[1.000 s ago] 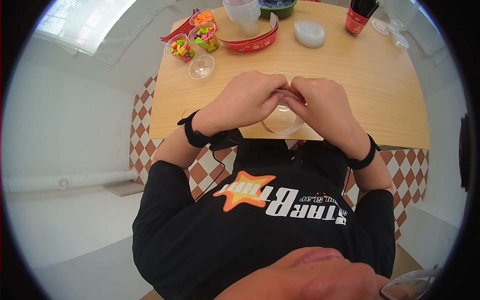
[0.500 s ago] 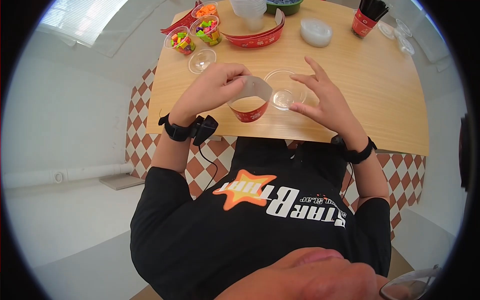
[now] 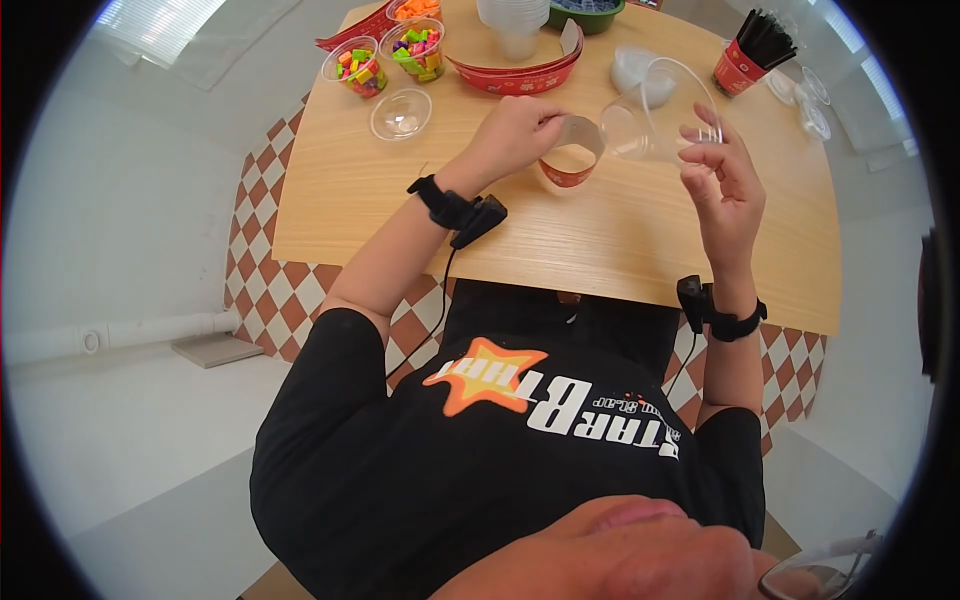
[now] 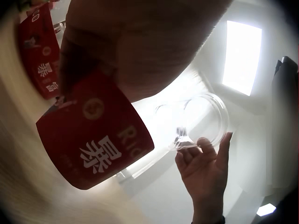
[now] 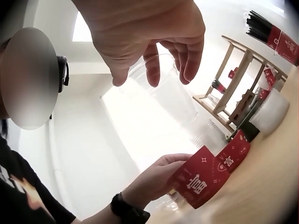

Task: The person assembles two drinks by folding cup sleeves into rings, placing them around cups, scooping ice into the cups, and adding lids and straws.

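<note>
My left hand (image 3: 513, 136) pinches the edge of a red paper sleeve (image 3: 567, 177), bent into a ring above the table. Printed characters show on the sleeve (image 4: 93, 135) in the left wrist view. To its right, my right hand (image 3: 728, 195) holds a clear plastic cup (image 3: 630, 128) by the wide rim, tilted, its narrow end towards the sleeve. The right wrist view shows thumb and fingers of my right hand (image 5: 149, 35) spread around the rim of the cup (image 5: 170, 95). Sleeve and cup are apart.
Cups of colourful pieces (image 3: 417, 50) and a clear lid (image 3: 401, 114) lie at the left. Behind are stacked red sleeves (image 3: 515, 80), stacked cups (image 3: 513, 15) and a green bowl (image 3: 590, 18). A stack of lids (image 3: 640, 72) and black straws (image 3: 762, 45) stand farther right.
My right hand has taken hold of the clear cup and lifted it off the table. The sleeve, still pinched by my left hand, has moved right and farther from the body.
</note>
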### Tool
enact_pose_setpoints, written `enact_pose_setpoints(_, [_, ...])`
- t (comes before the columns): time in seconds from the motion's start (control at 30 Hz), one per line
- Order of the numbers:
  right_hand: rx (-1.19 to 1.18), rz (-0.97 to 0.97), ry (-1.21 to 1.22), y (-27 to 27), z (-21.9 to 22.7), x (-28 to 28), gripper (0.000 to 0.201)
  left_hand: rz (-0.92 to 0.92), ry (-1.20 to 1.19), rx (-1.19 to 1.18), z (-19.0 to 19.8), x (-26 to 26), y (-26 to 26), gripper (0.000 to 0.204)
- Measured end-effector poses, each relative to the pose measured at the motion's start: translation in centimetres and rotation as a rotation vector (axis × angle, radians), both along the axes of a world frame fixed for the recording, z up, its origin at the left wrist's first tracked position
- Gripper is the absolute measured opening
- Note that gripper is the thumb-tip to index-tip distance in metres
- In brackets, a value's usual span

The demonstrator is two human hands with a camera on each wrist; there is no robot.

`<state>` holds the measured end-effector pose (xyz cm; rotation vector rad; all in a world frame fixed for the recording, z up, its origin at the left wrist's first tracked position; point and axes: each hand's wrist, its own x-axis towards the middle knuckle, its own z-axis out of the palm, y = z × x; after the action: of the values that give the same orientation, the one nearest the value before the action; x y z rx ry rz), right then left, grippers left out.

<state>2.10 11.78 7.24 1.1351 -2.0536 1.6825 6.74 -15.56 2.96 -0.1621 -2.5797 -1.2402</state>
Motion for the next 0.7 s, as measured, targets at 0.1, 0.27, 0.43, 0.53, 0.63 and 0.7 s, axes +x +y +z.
enact_pose_setpoints(0.1, [0.060, 0.022, 0.032, -1.4, 0.1, -0.2, 0.027, 0.007, -0.100, -0.004, -1.1, -2.0, 1.3, 0.028])
enact_pose_setpoints(0.27, [0.170, 0.050, -0.001, -2.3, -1.2, -1.1, 0.030, -0.099, -0.183, 0.664, -5.4, -3.8, 1.6, 0.046])
enact_pose_setpoints(0.43, [0.340, 0.084, -0.024, -3.6, -1.8, -1.6, 0.032, -0.250, -0.255, 1.116, -5.6, -3.4, 1.6, 0.069])
enact_pose_setpoints(0.53, [0.526, 0.105, 0.044, -4.3, -2.5, -2.0, 0.033, -0.306, -0.234, 1.161, -5.7, -3.3, 1.7, 0.068])
enact_pose_setpoints(0.63, [0.555, 0.149, -0.044, -4.5, -2.9, -2.4, 0.034, -0.322, -0.204, 1.012, -6.0, -3.5, 1.5, 0.065])
enact_pose_setpoints(0.7, [0.588, 0.169, -0.024, -4.3, -3.0, -2.9, 0.035, -0.387, -0.180, 0.926, -5.5, -3.4, 1.3, 0.056])
